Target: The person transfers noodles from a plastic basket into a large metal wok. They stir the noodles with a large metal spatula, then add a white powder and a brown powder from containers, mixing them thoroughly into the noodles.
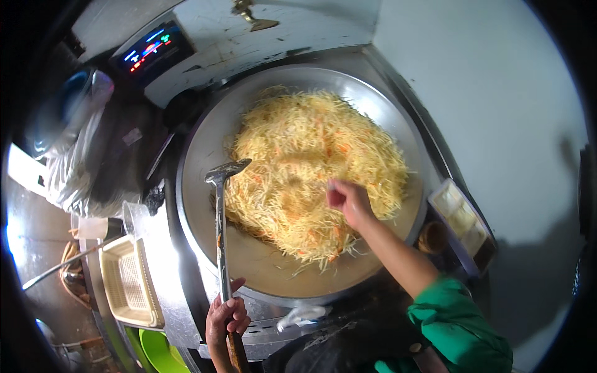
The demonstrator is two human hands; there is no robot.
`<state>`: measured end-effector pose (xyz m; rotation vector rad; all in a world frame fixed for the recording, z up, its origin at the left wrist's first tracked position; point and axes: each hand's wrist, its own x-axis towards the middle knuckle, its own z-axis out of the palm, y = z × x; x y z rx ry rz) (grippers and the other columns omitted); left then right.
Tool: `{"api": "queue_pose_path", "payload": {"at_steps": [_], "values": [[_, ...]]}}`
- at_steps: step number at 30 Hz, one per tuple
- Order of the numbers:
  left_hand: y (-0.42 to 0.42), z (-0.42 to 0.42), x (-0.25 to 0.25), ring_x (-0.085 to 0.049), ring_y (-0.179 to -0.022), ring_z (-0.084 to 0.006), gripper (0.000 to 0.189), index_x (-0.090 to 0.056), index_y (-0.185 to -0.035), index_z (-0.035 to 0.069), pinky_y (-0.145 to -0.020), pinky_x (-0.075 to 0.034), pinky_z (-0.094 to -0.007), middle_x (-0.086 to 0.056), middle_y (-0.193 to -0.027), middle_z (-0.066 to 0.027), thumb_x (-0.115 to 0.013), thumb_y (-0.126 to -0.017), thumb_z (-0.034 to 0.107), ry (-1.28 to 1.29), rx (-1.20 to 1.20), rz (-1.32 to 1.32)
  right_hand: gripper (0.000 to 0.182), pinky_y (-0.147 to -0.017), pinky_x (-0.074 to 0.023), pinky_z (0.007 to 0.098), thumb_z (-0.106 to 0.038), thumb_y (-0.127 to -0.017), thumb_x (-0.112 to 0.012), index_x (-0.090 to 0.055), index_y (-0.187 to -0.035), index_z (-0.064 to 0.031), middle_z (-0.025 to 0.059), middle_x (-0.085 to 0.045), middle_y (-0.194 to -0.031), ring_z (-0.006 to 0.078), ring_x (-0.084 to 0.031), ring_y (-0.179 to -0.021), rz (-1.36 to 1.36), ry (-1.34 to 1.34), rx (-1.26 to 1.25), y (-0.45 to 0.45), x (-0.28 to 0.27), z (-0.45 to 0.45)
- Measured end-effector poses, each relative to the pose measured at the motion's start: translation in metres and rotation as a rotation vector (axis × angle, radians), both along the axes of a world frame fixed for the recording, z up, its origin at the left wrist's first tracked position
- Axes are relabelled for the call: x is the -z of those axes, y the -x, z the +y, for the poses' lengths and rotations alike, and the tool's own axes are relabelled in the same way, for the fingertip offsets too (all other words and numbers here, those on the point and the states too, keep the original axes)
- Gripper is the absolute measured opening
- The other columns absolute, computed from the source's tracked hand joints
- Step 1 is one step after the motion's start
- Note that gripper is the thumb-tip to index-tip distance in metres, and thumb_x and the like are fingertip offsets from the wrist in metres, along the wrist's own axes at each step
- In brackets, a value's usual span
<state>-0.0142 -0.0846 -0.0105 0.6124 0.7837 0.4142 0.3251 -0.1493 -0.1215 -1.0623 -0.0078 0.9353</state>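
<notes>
My left hand [228, 313] is wrapped around the handle of a long-handled metal wok spatula [221, 228]. Its head rests over the left side of a large wok [303, 282], by the edge of the food. A broad heap of pale yellow shreds [308, 144] with orange strips, perhaps potato and carrot, fills the wok's middle. Over the right part of this heap hovers my right hand [350, 200], blurred, its fingers curled inward. Whether anything is inside those fingers is hidden.
Right of the wok stand a seasoning box with compartments [459, 217] and a brown jar [433, 237]. Leftward are a cream plastic basket [130, 282], a green basin [161, 349] and plastic bags [74, 172]. A lit control panel [151, 49] and a tap [254, 18] sit behind. A whitish cloth [301, 317] lies in front.
</notes>
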Motion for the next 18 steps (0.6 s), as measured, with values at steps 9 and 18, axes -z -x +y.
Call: {"api": "queue_pose_path", "payload": {"at_steps": [9,18], "values": [[-0.008,0.002,0.014,-0.03,-0.035,-0.0044,0.054,-0.033,-0.124,-0.007,-0.034,-0.029,-0.0195,-0.041,-0.055,-0.0015,-0.056,-0.08,0.013,0.029,-0.009,-0.022,0.02,-0.049,-0.0468,0.0242,-0.011,-0.089,-0.046,-0.056,-0.101,0.0014,0.0061,-0.056,-0.064,0.0117,-0.055,-0.052,-1.176,0.495,-0.146,-0.086,0.001,-0.012],[-0.02,-0.027,0.02,-0.035,-0.041,-0.0039,0.05,-0.027,-0.128,-0.007,-0.038,-0.033,-0.0189,-0.043,-0.065,-0.0009,-0.049,-0.088,0.012,0.169,0.118,-0.22,0.025,-0.05,-0.0436,0.0194,-0.018,-0.091,-0.048,-0.057,-0.103,0.0026,0.0047,-0.056,-0.067,0.0078,-0.052,-0.053,-0.814,0.281,0.34,-0.008,-0.097,-0.218]]}}
